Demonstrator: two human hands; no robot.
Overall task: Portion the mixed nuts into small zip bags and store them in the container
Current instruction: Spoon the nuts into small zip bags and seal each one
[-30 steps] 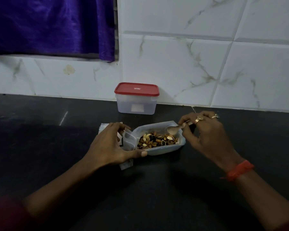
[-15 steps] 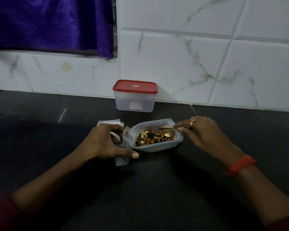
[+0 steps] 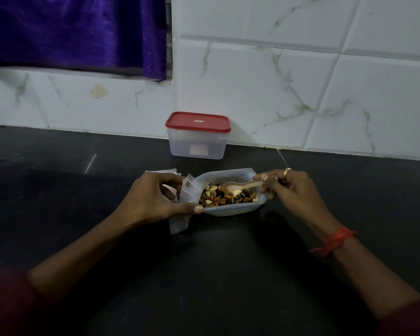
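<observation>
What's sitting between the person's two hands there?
Head view: a clear zip bag in the left hand, then the tray of mixed nuts, with the spoon, held by the right hand, over it.

Head camera — downward, near counter (image 3: pixel 216 275)

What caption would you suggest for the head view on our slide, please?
Right hand holds a spoon over the tub of mixed nuts; left hand holds a zip bag beside it.

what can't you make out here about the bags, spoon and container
Head view, dim:
Whether the zip bag holds nuts: left hand hides it.
What the red-lidded container holds: frosted walls.
The spoon handle's end: inside right hand.
How many spare bags: behind left hand.
</observation>
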